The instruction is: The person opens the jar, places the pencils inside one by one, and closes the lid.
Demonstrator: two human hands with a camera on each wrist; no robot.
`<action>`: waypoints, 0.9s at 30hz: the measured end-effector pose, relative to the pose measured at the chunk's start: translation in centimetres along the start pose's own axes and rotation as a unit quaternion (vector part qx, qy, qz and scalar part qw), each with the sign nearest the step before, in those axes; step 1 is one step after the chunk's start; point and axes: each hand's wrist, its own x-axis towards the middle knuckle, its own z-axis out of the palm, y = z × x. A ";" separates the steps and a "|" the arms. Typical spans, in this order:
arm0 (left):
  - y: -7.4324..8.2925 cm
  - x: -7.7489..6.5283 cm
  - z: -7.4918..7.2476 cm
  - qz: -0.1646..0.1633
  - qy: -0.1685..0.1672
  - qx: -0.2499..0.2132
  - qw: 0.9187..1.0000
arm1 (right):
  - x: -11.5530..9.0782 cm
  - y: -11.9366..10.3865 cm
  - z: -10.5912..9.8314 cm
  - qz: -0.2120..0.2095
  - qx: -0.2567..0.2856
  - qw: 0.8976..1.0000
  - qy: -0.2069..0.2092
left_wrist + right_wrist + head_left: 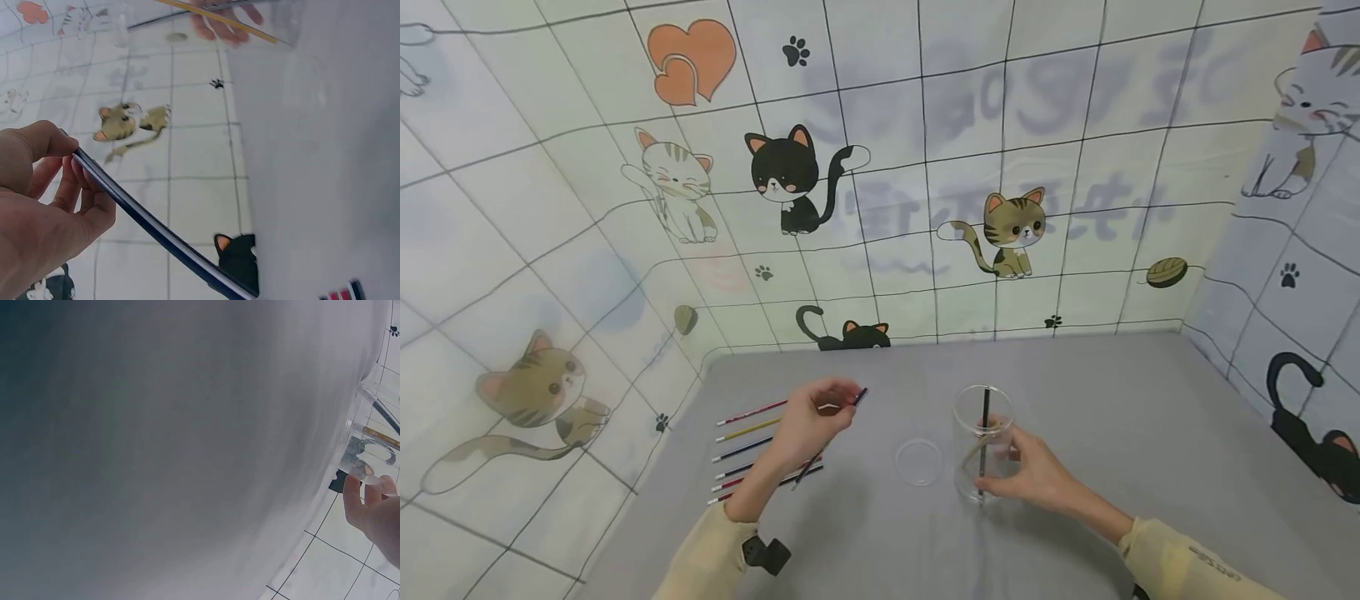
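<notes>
My left hand point(812, 421) pinches a dark pencil point(156, 224) between thumb and fingers. That pencil slants above the table, its upper end poking out past the fingertips. My right hand point(1030, 471) grips a clear cylindrical container point(967, 446) that stands upright on the table, thumb on the near side and fingers round the back. Inside it are a black pencil point(985, 417) and a yellow one, which leans point(378, 435). Below my left forearm several pencils point(741, 454) with white ends lie in a row, partly hidden by the hand and wrist.
A clear round lid point(918, 462) lies flat on the grey table point(1075, 383), just left of the container. Walls of cloth point(895, 183) with a grid and cat pictures rise behind the table and on both sides.
</notes>
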 end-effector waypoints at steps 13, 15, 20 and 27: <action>6.7 4.5 2.9 0.089 -0.053 -0.099 0.990 | -0.1 -0.4 0.0 0.001 0.000 1.000 -0.003; 7.8 5.1 3.5 0.102 -0.063 -0.110 0.987 | -0.1 -0.4 0.0 0.000 0.000 1.000 -0.002; 10.4 6.2 5.0 0.141 -0.075 -0.135 0.978 | 0.0 -0.2 0.0 -0.005 -0.005 1.000 0.002; 13.1 7.2 7.0 0.180 -0.093 -0.167 0.965 | 0.0 -0.1 0.0 -0.003 -0.001 1.000 0.000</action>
